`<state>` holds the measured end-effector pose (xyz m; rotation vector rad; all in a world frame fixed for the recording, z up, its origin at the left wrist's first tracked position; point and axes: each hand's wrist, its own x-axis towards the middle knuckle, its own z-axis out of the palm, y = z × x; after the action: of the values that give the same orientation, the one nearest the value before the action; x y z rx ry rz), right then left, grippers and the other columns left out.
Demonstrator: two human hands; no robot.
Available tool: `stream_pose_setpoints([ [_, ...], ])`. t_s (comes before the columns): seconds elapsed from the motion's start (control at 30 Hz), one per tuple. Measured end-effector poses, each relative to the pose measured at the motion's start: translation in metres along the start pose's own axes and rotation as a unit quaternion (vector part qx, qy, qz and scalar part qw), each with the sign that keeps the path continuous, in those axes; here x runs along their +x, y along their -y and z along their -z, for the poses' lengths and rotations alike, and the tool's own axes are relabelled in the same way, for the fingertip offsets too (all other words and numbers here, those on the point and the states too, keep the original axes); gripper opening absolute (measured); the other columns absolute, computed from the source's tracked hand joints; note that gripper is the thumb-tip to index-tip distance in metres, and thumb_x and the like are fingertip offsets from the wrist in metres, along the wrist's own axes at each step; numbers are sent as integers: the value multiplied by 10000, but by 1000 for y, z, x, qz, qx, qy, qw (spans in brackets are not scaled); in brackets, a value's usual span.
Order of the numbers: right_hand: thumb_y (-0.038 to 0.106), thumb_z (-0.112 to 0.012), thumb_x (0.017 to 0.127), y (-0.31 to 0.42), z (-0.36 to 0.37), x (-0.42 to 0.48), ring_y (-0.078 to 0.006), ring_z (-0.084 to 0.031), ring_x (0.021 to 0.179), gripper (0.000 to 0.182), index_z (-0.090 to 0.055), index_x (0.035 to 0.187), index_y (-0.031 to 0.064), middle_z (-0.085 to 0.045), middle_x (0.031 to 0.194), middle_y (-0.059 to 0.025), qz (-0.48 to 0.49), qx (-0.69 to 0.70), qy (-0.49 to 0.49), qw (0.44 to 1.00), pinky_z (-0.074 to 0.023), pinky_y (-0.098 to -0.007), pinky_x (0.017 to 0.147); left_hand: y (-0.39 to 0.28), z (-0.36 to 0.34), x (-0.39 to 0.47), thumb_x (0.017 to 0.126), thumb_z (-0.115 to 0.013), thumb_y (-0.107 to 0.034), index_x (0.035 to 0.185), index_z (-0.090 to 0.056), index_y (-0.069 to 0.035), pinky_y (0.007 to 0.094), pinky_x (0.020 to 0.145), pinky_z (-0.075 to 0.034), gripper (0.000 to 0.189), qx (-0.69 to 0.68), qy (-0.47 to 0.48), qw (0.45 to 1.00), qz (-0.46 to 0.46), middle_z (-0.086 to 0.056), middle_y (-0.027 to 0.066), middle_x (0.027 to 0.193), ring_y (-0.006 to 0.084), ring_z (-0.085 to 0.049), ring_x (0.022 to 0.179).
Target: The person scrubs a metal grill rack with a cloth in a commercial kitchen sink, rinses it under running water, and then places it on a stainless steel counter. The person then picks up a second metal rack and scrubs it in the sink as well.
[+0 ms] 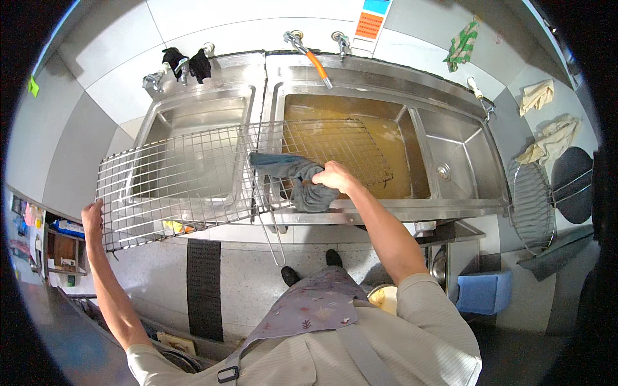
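Note:
A long wire grill rack [193, 159] spans the left sink basin [203, 108] and part of the middle basin [400, 144], which holds brownish water. My left hand [92, 219] grips the rack's left end, out past the sink's left side. In my right hand [335, 176] is a dark grey-blue cloth [314, 195], lying against the rack near its middle. Part of the cloth drapes leftward over the wires. A looped wire handle [273, 236] hangs from the rack over the sink's front edge.
A tap with an orange hose [316, 67] reaches over the middle basin. Black cloths [200, 65] hang on the left taps. To the right are another basin [458, 154], an oval wire rack [531, 207] and a blue bin [484, 292]. A black mat strip [203, 289] crosses the floor.

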<state>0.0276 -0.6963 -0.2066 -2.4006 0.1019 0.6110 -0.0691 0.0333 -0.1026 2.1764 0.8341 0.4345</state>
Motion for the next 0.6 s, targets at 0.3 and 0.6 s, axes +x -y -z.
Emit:
stream_pose_setpoints([
  [0.3, 371, -633, 821, -37, 6, 21, -405, -672, 1070, 494, -715, 1100, -29, -686, 1166, -253, -28, -140, -14, 990, -543, -467, 902, -161, -147, -34, 900, -666, -373, 1353, -572, -163, 597, 968, -466, 508, 445, -106, 871, -181, -508, 134, 1449, 338, -493, 1314],
  [0.6, 345, -684, 818, -103, 16, 49, -409, -665, 1029, 482, -645, 1164, 12, -691, 1061, -251, 89, -81, -57, 991, -533, -481, 870, -288, -428, -225, 905, -663, -492, 1419, -540, -174, 697, 1118, -238, 617, 277, 204, 765, -545, -406, 91, 1558, 366, -307, 1468],
])
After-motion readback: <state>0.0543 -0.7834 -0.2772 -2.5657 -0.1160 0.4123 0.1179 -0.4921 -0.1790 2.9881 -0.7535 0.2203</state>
